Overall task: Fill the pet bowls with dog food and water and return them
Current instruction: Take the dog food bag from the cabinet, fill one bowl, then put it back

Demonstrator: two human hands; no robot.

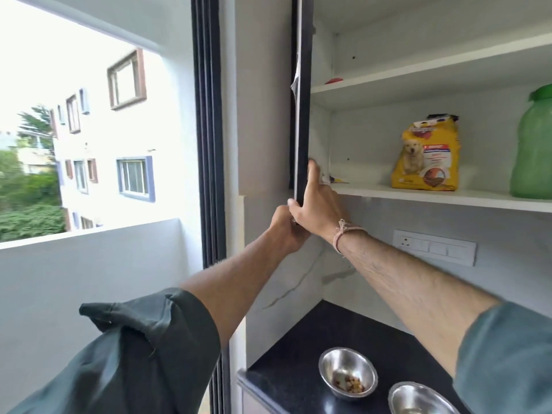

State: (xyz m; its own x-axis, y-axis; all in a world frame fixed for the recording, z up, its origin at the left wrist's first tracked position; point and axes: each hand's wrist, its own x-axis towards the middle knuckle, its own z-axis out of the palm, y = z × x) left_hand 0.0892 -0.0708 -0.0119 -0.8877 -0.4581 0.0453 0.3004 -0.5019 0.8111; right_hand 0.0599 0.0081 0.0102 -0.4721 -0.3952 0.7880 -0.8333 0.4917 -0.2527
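Observation:
A yellow dog food bag [425,156] with a puppy picture stands upright on the lower shelf of the open wall cabinet. Two steel bowls rest on the black counter below: the left bowl [348,373] holds a little kibble, the right bowl [418,398] is cut off by the frame edge. The cabinet door [300,115] is swung open, seen edge-on. My left hand [285,230] grips its bottom corner. My right hand [316,204] clasps the door's lower edge, forefinger pointing up along it.
A green plastic jar [533,150] stands right of the bag on the same shelf. A small red object [334,80] lies on the upper shelf. A white switch panel [434,248] sits on the wall under the cabinet. A dark sliding-door frame [209,144] and balcony are on the left.

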